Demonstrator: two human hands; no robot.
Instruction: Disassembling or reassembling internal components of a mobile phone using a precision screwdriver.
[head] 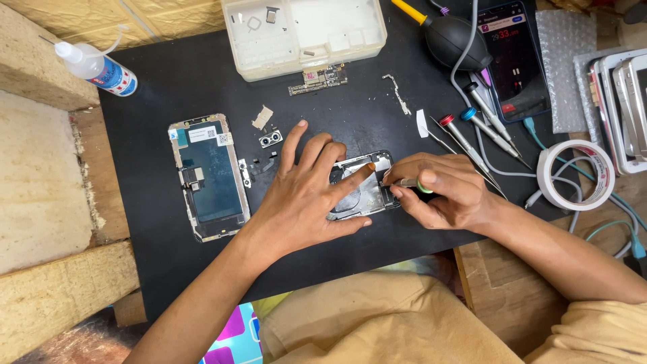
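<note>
Head view: left hand (303, 195) lies flat, fingers spread, steadying an opened phone body (360, 192); right hand (438, 192) fingers pinch a screwdriver (408, 183) at its edge.

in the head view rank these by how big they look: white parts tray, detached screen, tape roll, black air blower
1. parts tray, cut off by the top edge
2. detached screen
3. tape roll and air blower: look alike, so unranked; the blower is partly cut off

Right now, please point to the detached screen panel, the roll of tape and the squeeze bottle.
detached screen panel (207, 176), head view, middle of its dark back.
roll of tape (547, 190), head view, left side of white ring.
squeeze bottle (101, 69), head view, its body.
</note>
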